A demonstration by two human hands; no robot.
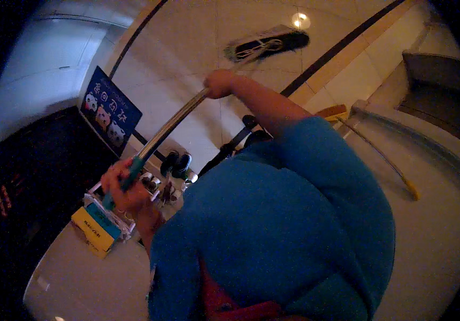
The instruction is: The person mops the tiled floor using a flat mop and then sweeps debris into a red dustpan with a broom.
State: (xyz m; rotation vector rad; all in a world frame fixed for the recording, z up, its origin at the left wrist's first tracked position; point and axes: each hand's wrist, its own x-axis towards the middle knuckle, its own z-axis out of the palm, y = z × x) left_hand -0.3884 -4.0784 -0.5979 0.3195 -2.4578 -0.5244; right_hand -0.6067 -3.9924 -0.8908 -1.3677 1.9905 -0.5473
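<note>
My left hand [127, 188] is closed around the green grip at the near end of a long mop handle [172, 126]. Farther along the same pole, my right hand [220, 82] grips it with a bent wrist. Beyond that hand the pole runs to a dark, flat mop head [268, 44] with pale strands, lying on the tiled floor and somewhat blurred. Just below my left hand are a white tray or basket [127, 230] and a yellow and green box [95, 230] that bears writing.
A dark sign board [111, 112] with pictures and writing stands at the left, near dark shoes [176, 162]. A broom [374, 148] with an orange and yellow head lies at the right, by a curved raised edge and steps [434, 86]. Dark strips cross the floor tiles.
</note>
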